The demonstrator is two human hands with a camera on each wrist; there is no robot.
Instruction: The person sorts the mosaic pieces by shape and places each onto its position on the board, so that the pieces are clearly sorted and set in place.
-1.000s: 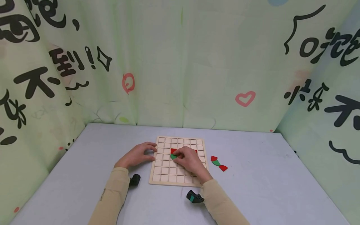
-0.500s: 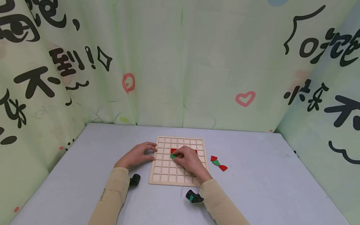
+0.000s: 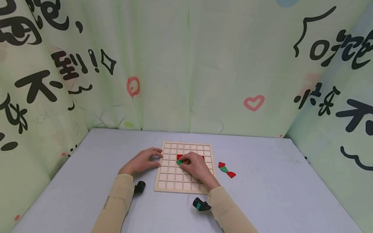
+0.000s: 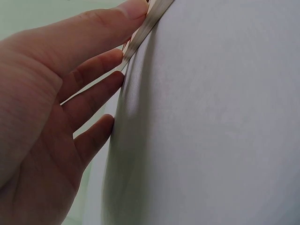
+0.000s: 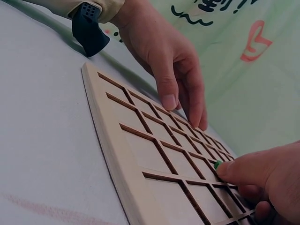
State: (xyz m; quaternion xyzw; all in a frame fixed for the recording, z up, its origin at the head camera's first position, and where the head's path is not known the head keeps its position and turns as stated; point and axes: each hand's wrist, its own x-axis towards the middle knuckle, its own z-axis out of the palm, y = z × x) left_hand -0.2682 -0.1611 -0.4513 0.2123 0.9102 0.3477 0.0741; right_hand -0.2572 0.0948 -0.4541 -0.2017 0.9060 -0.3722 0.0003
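A square wooden grid board (image 3: 170,184) lies on the table. My left hand (image 3: 141,160) is at its left edge, with the thumb and fingertips touching the side, as the left wrist view also shows. Over the board, my right hand (image 3: 196,166) pinches a small green leaf-shaped piece (image 3: 179,162) between thumb and fingers, right at a grid cell. Just behind that piece sits a red piece (image 3: 179,156) in the grid. Another red piece (image 3: 203,158) peeks out beyond my right hand, which hides the cells between. In the right wrist view only a sliver of the green piece (image 5: 217,164) shows.
Right of the board lie a red fan-shaped piece (image 3: 221,164), a green leaf-shaped piece (image 3: 224,169) and another red fan-shaped piece (image 3: 231,174). Black wrist devices (image 3: 140,187) hang by both sleeves. A printed curtain (image 3: 189,74) stands behind the white table (image 3: 276,194).
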